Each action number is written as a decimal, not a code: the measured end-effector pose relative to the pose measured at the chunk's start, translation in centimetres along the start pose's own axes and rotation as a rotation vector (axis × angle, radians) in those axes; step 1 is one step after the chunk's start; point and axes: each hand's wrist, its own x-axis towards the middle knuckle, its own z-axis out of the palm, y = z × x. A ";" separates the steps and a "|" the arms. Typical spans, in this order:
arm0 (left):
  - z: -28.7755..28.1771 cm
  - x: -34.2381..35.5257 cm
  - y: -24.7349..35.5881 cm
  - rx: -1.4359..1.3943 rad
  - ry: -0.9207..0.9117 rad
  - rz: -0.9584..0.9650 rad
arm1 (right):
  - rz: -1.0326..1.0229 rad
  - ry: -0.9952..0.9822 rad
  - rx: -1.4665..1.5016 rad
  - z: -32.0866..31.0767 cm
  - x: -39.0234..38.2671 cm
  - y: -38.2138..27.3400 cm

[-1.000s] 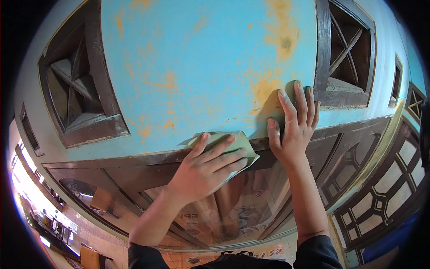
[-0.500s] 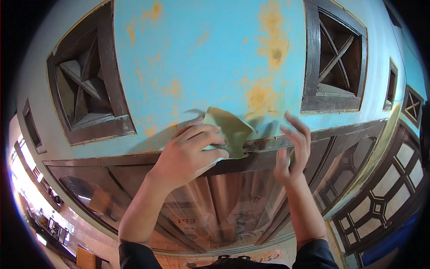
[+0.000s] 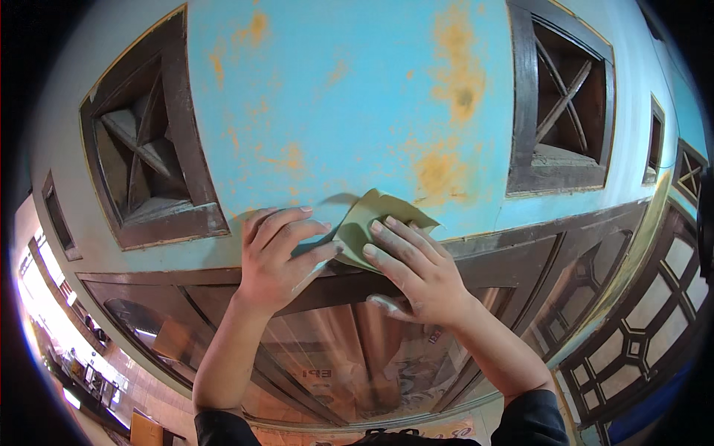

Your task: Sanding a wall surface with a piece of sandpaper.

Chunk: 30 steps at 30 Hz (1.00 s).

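Observation:
A greenish-tan sheet of sandpaper [image 3: 360,225] lies against the light-blue wall [image 3: 335,126], just above a dark wooden ledge [image 3: 335,288]. My right hand [image 3: 428,281] holds the sheet to the wall, its fingers laid over the paper and its thumb apart below. White dust marks those fingertips. My left hand [image 3: 269,262] is at the sheet's left side, fingers spread and fingertips close to the wall. One of its fingertips reaches the sheet's left edge; whether it touches I cannot tell. Orange-brown worn patches [image 3: 442,171] show on the paint above.
Dark-framed vents with crossed slats flank the wall, one at left [image 3: 145,149] and one at right [image 3: 565,104]. Below the ledge are glazed wooden panels [image 3: 357,364]. A dark lattice door [image 3: 632,342] stands at far right. Furniture [image 3: 97,379] shows at lower left.
My right hand has moved left onto the sandpaper. My left hand has come off the sheet and shifted a little left, with its fingers opened. The sheet now lies flatter and slightly further right.

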 end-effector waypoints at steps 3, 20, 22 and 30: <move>-0.3 0.0 -0.3 -0.029 -0.006 0.001 | -0.083 0.016 -0.125 -0.2 0.4 0.6; 0.5 -0.9 -1.6 -0.001 0.038 0.073 | -0.292 -0.067 -0.256 -1.7 2.5 2.9; 0.3 -0.8 -1.4 -0.007 0.032 0.045 | -0.309 -0.055 -0.285 -1.0 3.2 2.8; 0.5 -1.6 -1.7 0.000 0.119 -0.027 | -0.304 -0.038 -0.232 -0.3 3.5 2.3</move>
